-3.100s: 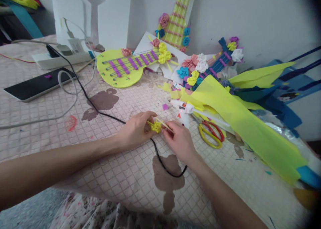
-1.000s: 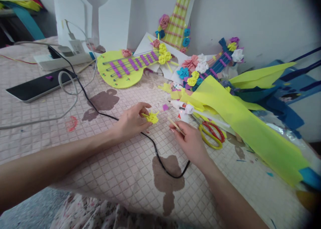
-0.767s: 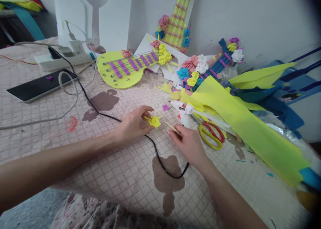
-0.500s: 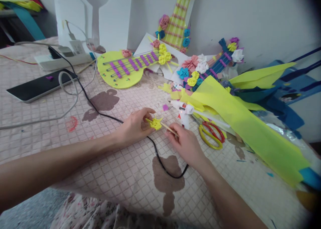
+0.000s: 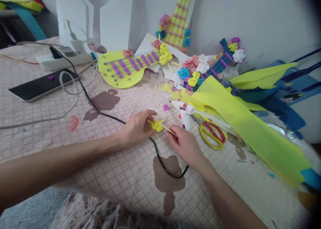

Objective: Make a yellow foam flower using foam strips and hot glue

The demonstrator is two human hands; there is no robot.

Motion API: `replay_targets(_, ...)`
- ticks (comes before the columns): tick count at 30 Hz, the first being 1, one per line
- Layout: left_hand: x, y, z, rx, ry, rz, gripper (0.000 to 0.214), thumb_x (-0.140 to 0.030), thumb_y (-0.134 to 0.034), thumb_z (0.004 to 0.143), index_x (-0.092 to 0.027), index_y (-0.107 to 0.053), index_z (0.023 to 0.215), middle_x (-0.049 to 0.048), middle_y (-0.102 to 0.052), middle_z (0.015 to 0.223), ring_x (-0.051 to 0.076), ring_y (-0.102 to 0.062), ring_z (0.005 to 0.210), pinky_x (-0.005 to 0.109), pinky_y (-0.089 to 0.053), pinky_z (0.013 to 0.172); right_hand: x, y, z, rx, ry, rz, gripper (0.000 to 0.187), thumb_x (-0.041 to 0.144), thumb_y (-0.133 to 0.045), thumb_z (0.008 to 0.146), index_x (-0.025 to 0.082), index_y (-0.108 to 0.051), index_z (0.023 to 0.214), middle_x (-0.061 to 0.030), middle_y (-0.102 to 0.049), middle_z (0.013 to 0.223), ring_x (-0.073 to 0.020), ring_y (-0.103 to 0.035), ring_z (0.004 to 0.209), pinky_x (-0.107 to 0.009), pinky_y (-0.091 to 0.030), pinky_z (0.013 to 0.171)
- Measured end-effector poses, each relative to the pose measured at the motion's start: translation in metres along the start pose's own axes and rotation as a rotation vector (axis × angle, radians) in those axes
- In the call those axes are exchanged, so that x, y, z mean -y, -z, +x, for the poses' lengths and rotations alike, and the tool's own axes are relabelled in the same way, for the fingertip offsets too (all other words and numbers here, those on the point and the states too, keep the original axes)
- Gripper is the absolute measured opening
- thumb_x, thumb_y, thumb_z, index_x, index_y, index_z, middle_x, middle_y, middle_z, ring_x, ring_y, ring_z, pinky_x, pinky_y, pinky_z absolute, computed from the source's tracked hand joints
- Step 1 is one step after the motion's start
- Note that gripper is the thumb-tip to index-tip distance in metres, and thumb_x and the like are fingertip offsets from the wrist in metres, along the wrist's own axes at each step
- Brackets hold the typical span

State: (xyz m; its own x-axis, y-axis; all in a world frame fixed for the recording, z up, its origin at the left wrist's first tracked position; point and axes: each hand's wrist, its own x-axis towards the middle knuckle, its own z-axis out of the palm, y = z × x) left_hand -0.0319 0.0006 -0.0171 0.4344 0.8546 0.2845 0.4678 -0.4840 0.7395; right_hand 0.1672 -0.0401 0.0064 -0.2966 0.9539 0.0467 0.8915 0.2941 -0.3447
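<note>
My left hand (image 5: 136, 127) pinches a small yellow foam flower (image 5: 157, 125) just above the pink quilted cloth (image 5: 120, 175). A thin wooden stick (image 5: 168, 130) is gripped in my right hand (image 5: 184, 145), and its tip touches the flower. Both hands are closed, a few centimetres apart, over a black cable (image 5: 160, 162).
A white glue gun (image 5: 185, 113) and yellow-red scissors (image 5: 212, 134) lie just right of my hands. Yellow and blue foam sheets (image 5: 240, 122) pile on the right. Foam guitars (image 5: 127, 66) with flowers sit behind. A phone (image 5: 41, 85), a power strip (image 5: 62, 59) and white cables lie at the left.
My right hand had pulled the stick away from the flower, then brought it back until the tip meets the flower again. My left hand has kept hold of the flower.
</note>
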Motion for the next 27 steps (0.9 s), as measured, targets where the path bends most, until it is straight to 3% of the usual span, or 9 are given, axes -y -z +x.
replay_targets(10,0.005,0.000,0.000,0.034,-0.061,0.093,0.046,-0.021,-0.066,0.073,-0.018,-0.047,0.115,0.0068,-0.063,0.099,0.021,-0.062,0.090,0.038,-0.049,0.081,-0.001,0.000,0.001,0.011,-0.005,0.006,0.017,0.028,-0.044,0.089,0.021,-0.050,0.074,0.0018,-0.055,0.063,-0.0141,-0.050,0.059,-0.025,-0.032,0.056)
replay_targets(16,0.005,0.005,-0.001,0.061,-0.070,0.073,0.046,-0.022,-0.065,0.073,-0.018,-0.048,0.115,0.0074,-0.063,0.103,0.018,-0.062,0.087,0.034,-0.050,0.079,0.000,0.001,0.000,0.005,-0.020,0.036,0.016,0.033,-0.043,0.091,0.021,-0.051,0.082,0.0007,-0.059,0.067,-0.0147,-0.054,0.060,-0.025,-0.034,0.056)
replay_targets(21,0.006,0.017,0.001,0.094,-0.035,0.047,0.045,-0.032,-0.066,0.076,-0.018,-0.050,0.116,0.0069,-0.064,0.104,0.017,-0.061,0.086,0.029,-0.050,0.073,0.001,0.002,-0.001,-0.036,-0.035,0.072,0.022,0.034,-0.033,0.094,0.020,-0.051,0.090,-0.0005,-0.061,0.071,-0.0154,-0.057,0.063,-0.025,-0.037,0.056)
replay_targets(25,0.007,0.033,0.005,0.049,-0.026,0.069,0.030,-0.032,-0.060,0.081,-0.019,-0.056,0.108,0.0043,-0.064,0.102,0.015,-0.060,0.085,0.025,-0.047,0.070,0.003,0.003,-0.002,-0.019,-0.005,0.065,0.020,0.030,-0.034,0.095,0.021,-0.051,0.089,-0.0002,-0.061,0.071,-0.0153,-0.057,0.064,-0.026,-0.037,0.058)
replay_targets(27,0.006,0.040,0.007,0.034,-0.027,0.103,0.017,-0.027,-0.058,0.082,-0.018,-0.061,0.095,0.0024,-0.066,0.091,0.014,-0.060,0.079,0.024,-0.046,0.068,0.005,0.003,-0.003,-0.012,0.023,0.079,0.019,0.029,-0.036,0.094,0.021,-0.052,0.088,-0.0006,-0.063,0.075,-0.0151,-0.058,0.068,-0.026,-0.038,0.061)
